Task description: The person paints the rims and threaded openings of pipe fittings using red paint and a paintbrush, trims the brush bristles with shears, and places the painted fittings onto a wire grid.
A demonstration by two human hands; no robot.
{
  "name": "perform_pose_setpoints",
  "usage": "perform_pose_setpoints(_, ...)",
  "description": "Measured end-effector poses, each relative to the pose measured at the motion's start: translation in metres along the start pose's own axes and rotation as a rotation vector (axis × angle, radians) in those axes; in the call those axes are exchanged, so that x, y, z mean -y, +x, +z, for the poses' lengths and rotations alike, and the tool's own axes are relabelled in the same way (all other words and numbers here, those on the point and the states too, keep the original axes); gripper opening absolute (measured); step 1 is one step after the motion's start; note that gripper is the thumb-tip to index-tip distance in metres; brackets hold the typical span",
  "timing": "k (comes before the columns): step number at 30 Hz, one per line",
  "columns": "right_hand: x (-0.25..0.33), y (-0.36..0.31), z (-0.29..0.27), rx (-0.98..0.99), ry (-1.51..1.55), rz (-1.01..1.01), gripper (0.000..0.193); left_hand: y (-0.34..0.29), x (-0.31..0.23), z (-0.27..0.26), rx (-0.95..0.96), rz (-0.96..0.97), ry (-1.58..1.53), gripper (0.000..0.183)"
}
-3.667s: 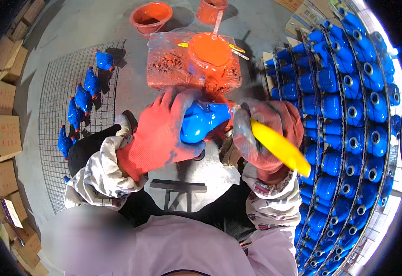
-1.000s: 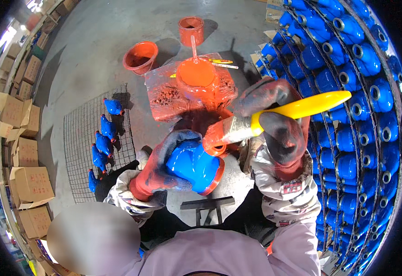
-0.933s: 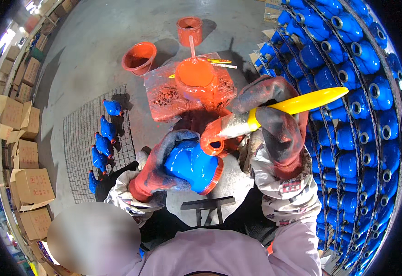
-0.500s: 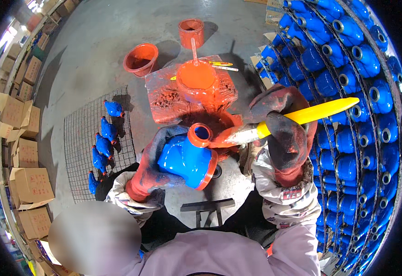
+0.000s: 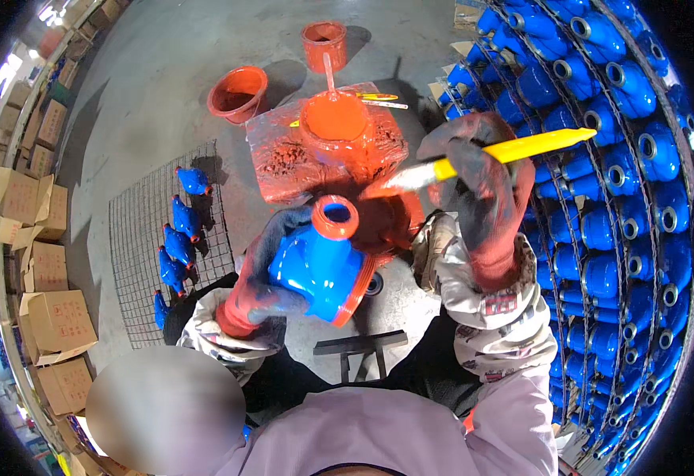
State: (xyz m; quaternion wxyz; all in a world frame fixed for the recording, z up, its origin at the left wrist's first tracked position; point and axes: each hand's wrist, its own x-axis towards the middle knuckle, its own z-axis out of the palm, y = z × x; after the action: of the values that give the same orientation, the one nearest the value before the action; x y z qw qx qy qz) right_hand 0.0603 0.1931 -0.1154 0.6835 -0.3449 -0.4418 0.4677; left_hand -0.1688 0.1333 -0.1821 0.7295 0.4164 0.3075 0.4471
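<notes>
My left hand (image 5: 253, 278), in a dark glove stained red, is wrapped round a shiny blue valve body (image 5: 307, 266). Orange-red paint coats its short round neck and the threaded rim at its lower right end. Above and to the right, my gloved right hand (image 5: 482, 186) grips a paintbrush (image 5: 537, 147) by its yellow handle. The brush's pale bristles are red at the tip, which points left and is apart from the neck. Just beyond the valve body stands a bucket of orange-red paint (image 5: 336, 119) with a stick in it.
The bucket rests on a paint-smeared board (image 5: 271, 170) with other brushes. Two red buckets (image 5: 237, 94) stand farther off. Several blue parts (image 5: 176, 242) lie on a wire mesh (image 5: 136, 262) at left. A rack of blue valve bodies (image 5: 601, 230) fills the right; cartons (image 5: 57, 325) line the left.
The brush has lifted away from the neck's rim, moving farther from me with my right hand. My left hand still holds the valve body, its neck now slightly farther left.
</notes>
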Motion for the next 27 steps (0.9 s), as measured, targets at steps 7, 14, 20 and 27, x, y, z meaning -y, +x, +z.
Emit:
perform_pose_setpoints(7, 0.01, -0.007, 0.007, 0.17, -0.199, -0.02, 0.041, -0.01, -0.018, -0.012, 0.082, 0.09, -0.816, 0.092)
perform_pose_setpoints(14, -0.007, -0.035, 0.061, 0.416, 0.087, -0.277, 0.024, -0.027, -0.038, -0.016, 0.008, 0.239, -0.801, 0.077)
perform_pose_setpoints(20, -0.028, -0.067, 0.068, 0.321, 0.097, -0.131, 0.034, -0.036, -0.048, -0.03, -0.048, 0.315, -0.859, 0.071)
perform_pose_setpoints(27, -0.03, -0.11, 0.084, 0.313, 0.036, -0.13, 0.039, -0.048, -0.058, -0.05, -0.06, 0.41, -0.851, 0.067)
